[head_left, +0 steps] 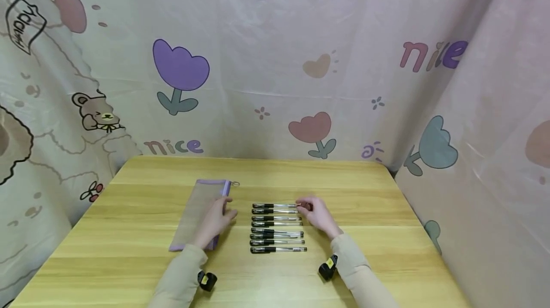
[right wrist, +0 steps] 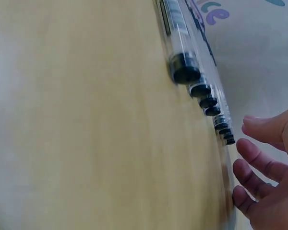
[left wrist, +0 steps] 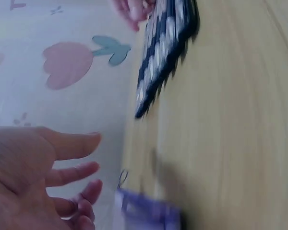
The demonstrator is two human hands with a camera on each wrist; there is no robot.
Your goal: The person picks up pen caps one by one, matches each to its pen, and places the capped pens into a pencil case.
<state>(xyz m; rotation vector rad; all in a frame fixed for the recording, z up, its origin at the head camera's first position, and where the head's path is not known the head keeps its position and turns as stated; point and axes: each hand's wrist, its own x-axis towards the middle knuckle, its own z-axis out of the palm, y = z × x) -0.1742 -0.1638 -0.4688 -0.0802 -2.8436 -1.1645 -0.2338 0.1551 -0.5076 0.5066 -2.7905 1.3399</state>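
Several clear gel pens with black caps [head_left: 263, 250] lie side by side in a column on the table, caps pointing left. By the far end of the column, the right hand [head_left: 318, 213] hovers at the tail of the farthest pen [head_left: 279, 205]. In the right wrist view its fingers [right wrist: 252, 152] are loosely bent and apart, with nothing held between them. A flat mesh pouch with purple edging [head_left: 193, 210] lies left of the pens. Over its right edge is the left hand [head_left: 215, 219], fingers relaxed and spread, holding nothing in the left wrist view.
The wooden table [head_left: 352, 179] meets a patterned curtain [head_left: 258, 59] at its back and sides. A small ring loop [head_left: 235, 184] sticks out from the pouch's far right corner. Black wrist cameras [head_left: 207, 281] are strapped to both sleeves.
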